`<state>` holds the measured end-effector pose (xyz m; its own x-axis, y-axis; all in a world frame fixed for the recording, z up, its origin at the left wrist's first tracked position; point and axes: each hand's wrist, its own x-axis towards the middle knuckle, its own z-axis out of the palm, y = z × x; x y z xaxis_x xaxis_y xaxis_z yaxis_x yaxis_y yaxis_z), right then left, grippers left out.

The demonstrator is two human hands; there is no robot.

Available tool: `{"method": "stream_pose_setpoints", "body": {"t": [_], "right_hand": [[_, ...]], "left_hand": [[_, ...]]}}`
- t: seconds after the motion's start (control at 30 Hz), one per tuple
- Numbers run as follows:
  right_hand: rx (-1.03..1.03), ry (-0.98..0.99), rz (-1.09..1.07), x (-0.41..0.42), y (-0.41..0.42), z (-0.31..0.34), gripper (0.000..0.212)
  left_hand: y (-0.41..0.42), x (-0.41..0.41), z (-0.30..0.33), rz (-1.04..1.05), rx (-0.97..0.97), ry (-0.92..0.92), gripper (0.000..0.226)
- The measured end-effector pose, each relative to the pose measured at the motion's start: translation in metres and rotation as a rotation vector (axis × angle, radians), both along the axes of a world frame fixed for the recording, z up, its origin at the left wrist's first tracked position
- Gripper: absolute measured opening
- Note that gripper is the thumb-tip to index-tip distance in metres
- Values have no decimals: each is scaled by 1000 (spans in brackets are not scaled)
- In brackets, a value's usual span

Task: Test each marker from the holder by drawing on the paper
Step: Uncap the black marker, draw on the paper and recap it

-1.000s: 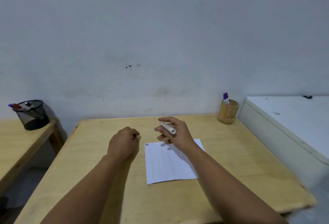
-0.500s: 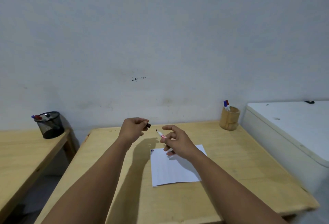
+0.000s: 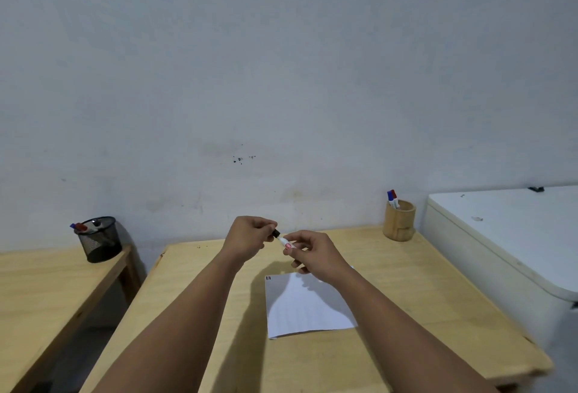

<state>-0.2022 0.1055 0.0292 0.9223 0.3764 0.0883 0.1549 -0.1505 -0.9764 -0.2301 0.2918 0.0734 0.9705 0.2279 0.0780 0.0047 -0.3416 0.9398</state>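
My right hand [image 3: 312, 253] holds a white marker [image 3: 286, 243] above the wooden table [image 3: 391, 314]. Its tip end points up and left. My left hand [image 3: 248, 238] pinches the black cap [image 3: 276, 233], which sits at the marker's tip. The white paper [image 3: 308, 306] lies flat on the table below my hands, with a few short dark strokes at its top left corner. A bamboo holder [image 3: 399, 220] with a blue-capped and a red-capped marker stands at the table's far right corner.
A black mesh cup [image 3: 99, 239] with capped markers stands on a second wooden table [image 3: 40, 292] at the left, with a gap between the two tables. A white chest [image 3: 506, 236] borders the table on the right. A wall runs close behind.
The cap was apart from the bared marker tip half a second ago; now my hands have come together and the cap meets the tip. Both hands have risen above the paper.
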Motion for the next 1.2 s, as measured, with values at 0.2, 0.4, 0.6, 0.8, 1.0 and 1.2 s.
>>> {"method": "stream_pose_setpoints", "body": {"t": [0.2, 0.4, 0.6, 0.8, 1.0, 1.2], "right_hand": [[-28, -41, -82, 2, -17, 4, 18], [-72, -34, -109, 6, -35, 4, 11], [-200, -21, -126, 25, -78, -1, 18], [-318, -172, -346, 81, -152, 15, 10], [-54, -305, -727, 147, -224, 42, 10], [-16, -345, -811, 203, -245, 37, 15]], "left_hand": [[-21, 0, 5, -29, 19, 22, 15], [-52, 6, -6, -1, 34, 41, 15], [-85, 16, -13, -98, -115, 121, 23], [-148, 71, -21, -118, -114, 38, 38], [-227, 150, -42, -182, 176, 19, 71], [-286, 210, -71, -213, 207, 4, 102]]}}
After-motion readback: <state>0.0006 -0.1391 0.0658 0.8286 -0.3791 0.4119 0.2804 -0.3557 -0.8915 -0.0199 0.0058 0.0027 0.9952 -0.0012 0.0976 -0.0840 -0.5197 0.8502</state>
